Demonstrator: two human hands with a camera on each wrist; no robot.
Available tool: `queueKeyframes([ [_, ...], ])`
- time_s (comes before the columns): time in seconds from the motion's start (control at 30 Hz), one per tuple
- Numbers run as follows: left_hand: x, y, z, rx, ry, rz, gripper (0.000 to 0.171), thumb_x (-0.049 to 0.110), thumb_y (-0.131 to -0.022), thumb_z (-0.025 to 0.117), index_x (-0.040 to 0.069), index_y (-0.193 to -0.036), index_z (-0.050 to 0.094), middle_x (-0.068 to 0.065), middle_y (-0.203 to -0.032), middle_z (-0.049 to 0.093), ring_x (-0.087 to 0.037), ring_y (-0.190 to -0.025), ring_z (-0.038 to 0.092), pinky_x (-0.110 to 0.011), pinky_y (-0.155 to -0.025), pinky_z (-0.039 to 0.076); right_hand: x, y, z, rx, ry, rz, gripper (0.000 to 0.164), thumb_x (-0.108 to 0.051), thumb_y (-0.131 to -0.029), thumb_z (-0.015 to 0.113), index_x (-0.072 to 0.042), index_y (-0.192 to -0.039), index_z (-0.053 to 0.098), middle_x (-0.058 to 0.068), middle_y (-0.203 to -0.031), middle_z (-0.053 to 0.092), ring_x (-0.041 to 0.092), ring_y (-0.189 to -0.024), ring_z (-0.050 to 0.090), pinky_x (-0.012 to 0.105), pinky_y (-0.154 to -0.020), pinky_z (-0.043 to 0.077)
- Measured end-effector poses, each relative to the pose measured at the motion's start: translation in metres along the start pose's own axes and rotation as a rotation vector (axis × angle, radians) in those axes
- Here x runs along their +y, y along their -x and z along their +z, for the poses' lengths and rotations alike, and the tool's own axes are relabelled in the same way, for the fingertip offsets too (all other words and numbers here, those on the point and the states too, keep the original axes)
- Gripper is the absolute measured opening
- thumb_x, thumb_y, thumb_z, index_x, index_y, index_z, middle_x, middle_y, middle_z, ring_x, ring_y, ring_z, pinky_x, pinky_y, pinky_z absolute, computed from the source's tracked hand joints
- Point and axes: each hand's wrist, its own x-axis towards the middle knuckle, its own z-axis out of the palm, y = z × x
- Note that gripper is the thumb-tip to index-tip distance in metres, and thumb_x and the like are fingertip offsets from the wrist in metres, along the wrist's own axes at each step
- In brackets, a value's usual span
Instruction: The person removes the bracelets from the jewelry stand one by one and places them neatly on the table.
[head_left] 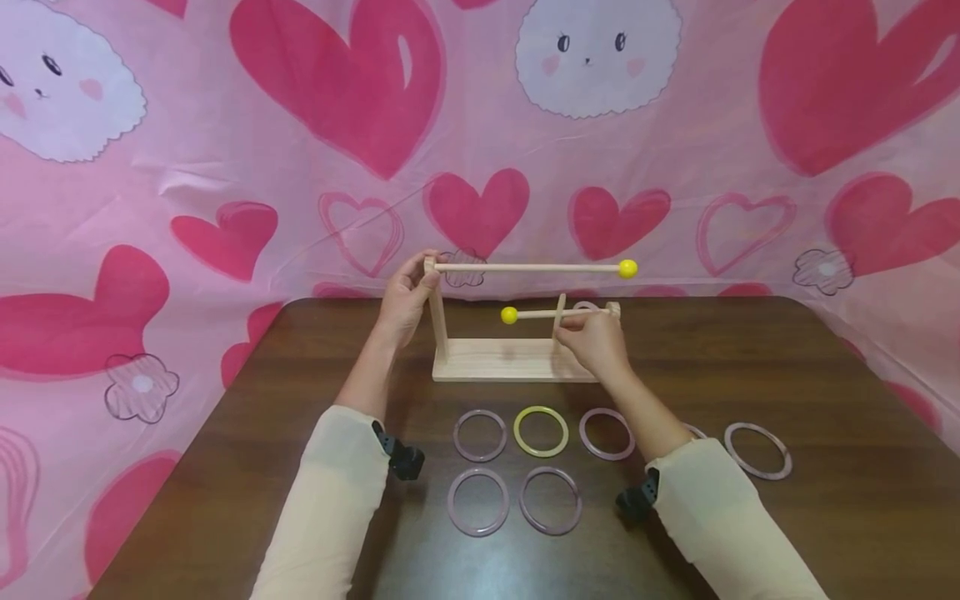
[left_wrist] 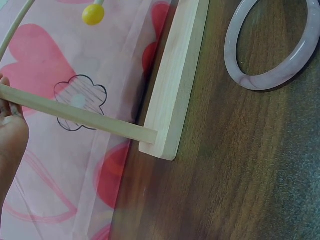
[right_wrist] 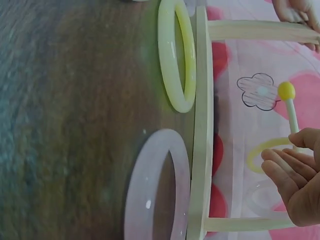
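A light wooden stand [head_left: 498, 367] has a tall left post and a right post, each bearing a rod tipped with a yellow ball [head_left: 627, 268]. My left hand [head_left: 403, 304] holds the top of the left post [left_wrist: 85, 116], where the upper rod begins. At the lower rod [head_left: 529, 315], my right hand [head_left: 597, 342] pinches a yellow ring [right_wrist: 252, 156], which shows nearly edge-on in the head view and circles the rod. A pale ring [head_left: 587, 305] hangs behind that hand, closer to the right post; the fingers partly hide both rings.
In front of the stand lie a yellow ring [head_left: 541, 454] and several lavender rings [head_left: 480, 459] on the dark wooden table [head_left: 300, 508]. Another pale ring [head_left: 757, 476] lies far right, and one is mostly behind my right forearm. A pink heart-print cloth [head_left: 480, 142] hangs behind the table.
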Motion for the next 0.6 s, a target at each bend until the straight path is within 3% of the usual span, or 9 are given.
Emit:
queueKeyframes([
  [0.1, 0.0004, 0.0002, -0.0006, 0.002, 0.002, -0.004, 0.023, 0.019, -0.079, 0.062, 0.020, -0.102, 0.061, 0.008, -0.103, 0.064, -0.011, -0.101, 0.053, -0.026, -0.092, 0.039, 0.0000, 0.0001, 0.0023, -0.004, -0.038, 0.062, 0.019, -0.011, -0.076, 0.064, 0.000, -0.090, 0.073, 0.014, -0.084, 0.069, 0.033, -0.097, 0.060, 0.047, -0.109, 0.012],
  [0.17, 0.0005, -0.0003, 0.0000, -0.003, 0.006, -0.005, 0.027, 0.021, -0.078, 0.063, 0.017, -0.104, 0.062, 0.004, -0.105, 0.064, -0.011, -0.102, 0.052, -0.027, -0.092, 0.038, 0.0006, 0.0011, 0.0017, 0.005, -0.037, 0.090, 0.021, -0.012, -0.076, 0.062, -0.001, -0.091, 0.073, 0.013, -0.085, 0.069, 0.033, -0.094, 0.061, 0.045, -0.107, 0.021],
  [0.23, 0.0006, -0.0006, 0.0005, -0.003, 0.010, 0.000, 0.030, 0.022, -0.077, 0.064, 0.014, -0.106, 0.061, -0.003, -0.110, 0.063, -0.012, -0.103, 0.052, -0.028, -0.093, 0.038, 0.0010, 0.0026, 0.0007, 0.015, -0.031, 0.116, 0.023, -0.013, -0.076, 0.061, -0.002, -0.092, 0.073, 0.012, -0.086, 0.070, 0.033, -0.090, 0.062, 0.044, -0.098, 0.035],
  [0.33, 0.0008, -0.0007, 0.0009, -0.006, 0.010, 0.006, 0.032, 0.023, -0.076, 0.064, 0.014, -0.107, 0.061, -0.011, -0.115, 0.061, -0.013, -0.104, 0.052, -0.028, -0.093, 0.038, 0.0009, 0.0045, -0.0009, 0.021, -0.028, 0.153, 0.022, -0.016, -0.075, 0.061, -0.006, -0.090, 0.075, 0.009, -0.087, 0.070, 0.030, -0.088, 0.063, 0.043, -0.077, 0.046],
  [0.4, 0.0009, -0.0005, 0.0010, -0.003, 0.010, 0.006, 0.030, 0.024, -0.076, 0.064, 0.017, -0.104, 0.062, -0.011, -0.114, 0.061, -0.013, -0.104, 0.052, -0.028, -0.092, 0.039, 0.0003, 0.0052, -0.0018, 0.017, -0.032, 0.166, 0.021, -0.017, -0.074, 0.061, -0.008, -0.087, 0.075, 0.007, -0.085, 0.070, 0.029, -0.086, 0.062, 0.041, -0.071, 0.047],
  [0.6, 0.0006, 0.0005, -0.0003, -0.001, 0.006, 0.000, 0.026, 0.024, -0.075, 0.064, 0.022, -0.101, 0.061, 0.008, -0.103, 0.065, -0.010, -0.102, 0.052, -0.026, -0.091, 0.039, -0.0017, 0.0062, -0.0026, 0.003, -0.058, 0.154, 0.018, -0.016, -0.074, 0.061, -0.008, -0.083, 0.075, 0.005, -0.074, 0.070, 0.023, -0.072, 0.061, 0.033, -0.063, 0.044],
])
